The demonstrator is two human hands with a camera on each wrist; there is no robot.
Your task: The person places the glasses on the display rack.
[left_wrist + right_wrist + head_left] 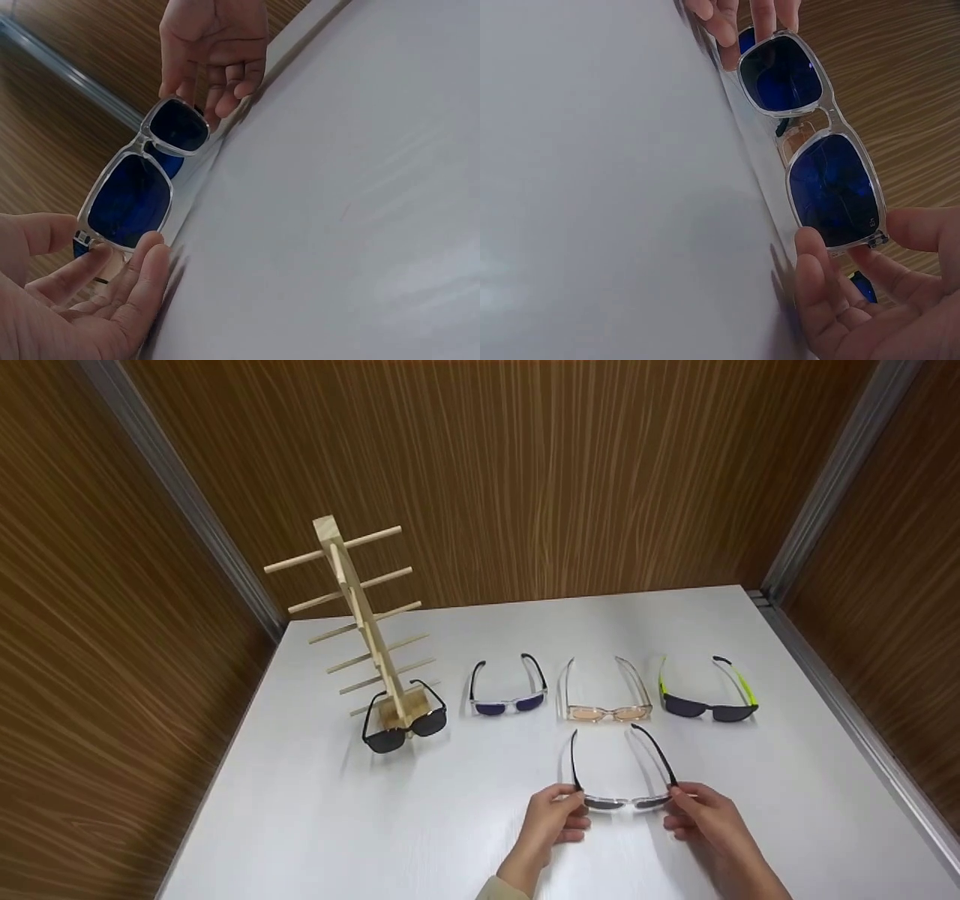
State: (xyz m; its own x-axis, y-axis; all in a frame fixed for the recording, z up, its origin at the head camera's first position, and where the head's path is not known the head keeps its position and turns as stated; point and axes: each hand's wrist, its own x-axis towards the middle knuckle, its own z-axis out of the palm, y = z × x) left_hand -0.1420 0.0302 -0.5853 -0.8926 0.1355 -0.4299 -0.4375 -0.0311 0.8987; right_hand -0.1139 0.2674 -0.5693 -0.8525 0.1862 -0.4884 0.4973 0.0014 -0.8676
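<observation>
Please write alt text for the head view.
Left hand and right hand hold clear-framed sunglasses by both ends over a white table. Three other pairs lie behind; black sunglasses sit low on a wooden display rack at left.

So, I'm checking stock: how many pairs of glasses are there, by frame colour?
Clear-and-black glasses: 2
All-black glasses: 1
Translucent peach glasses: 1
Black-and-yellow glasses: 1
Total: 5 pairs
</observation>
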